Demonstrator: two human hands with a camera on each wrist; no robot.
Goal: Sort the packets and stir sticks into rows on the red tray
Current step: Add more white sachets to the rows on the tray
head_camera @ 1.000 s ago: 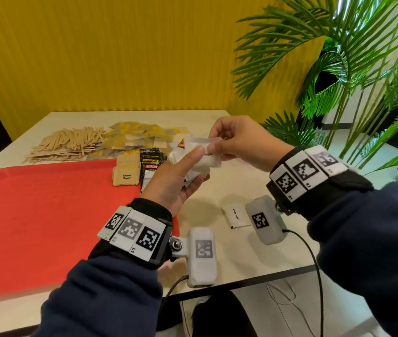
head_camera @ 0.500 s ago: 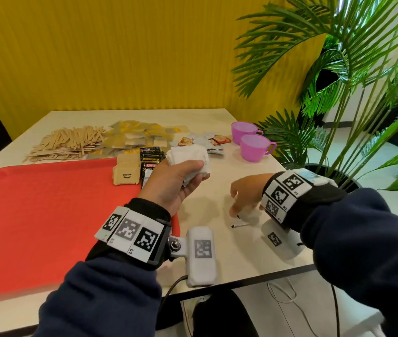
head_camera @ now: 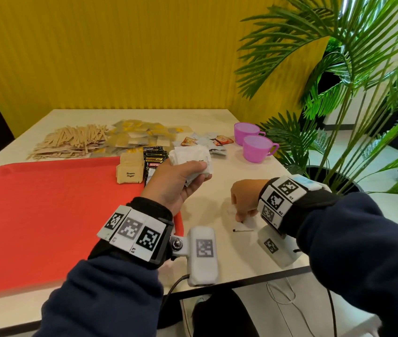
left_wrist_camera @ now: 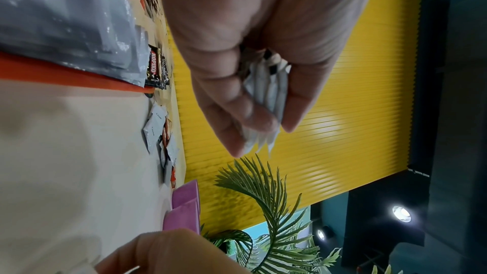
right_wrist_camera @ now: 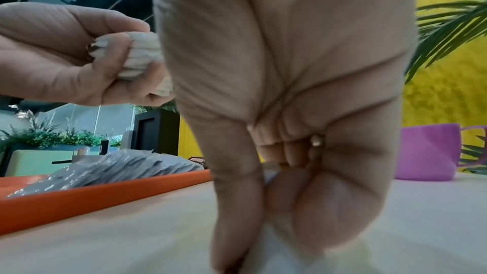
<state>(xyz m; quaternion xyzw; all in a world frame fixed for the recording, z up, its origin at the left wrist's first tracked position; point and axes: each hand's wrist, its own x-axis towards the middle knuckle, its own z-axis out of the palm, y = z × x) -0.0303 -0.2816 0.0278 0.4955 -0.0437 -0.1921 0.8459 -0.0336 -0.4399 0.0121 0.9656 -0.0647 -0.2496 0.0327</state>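
Beige table (head_camera: 200, 215) beside red tray (head_camera: 47, 215): left hand (head_camera: 181, 176) fingers clutching white packets (head_camera: 190, 159) (right hand (head_camera: 244, 198) apparently pinching one).

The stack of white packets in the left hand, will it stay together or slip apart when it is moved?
The white packets look thin and smooth, fanned at their edges, so they probably slide easily. The left hand grips them together; a loose hold would likely scatter them.
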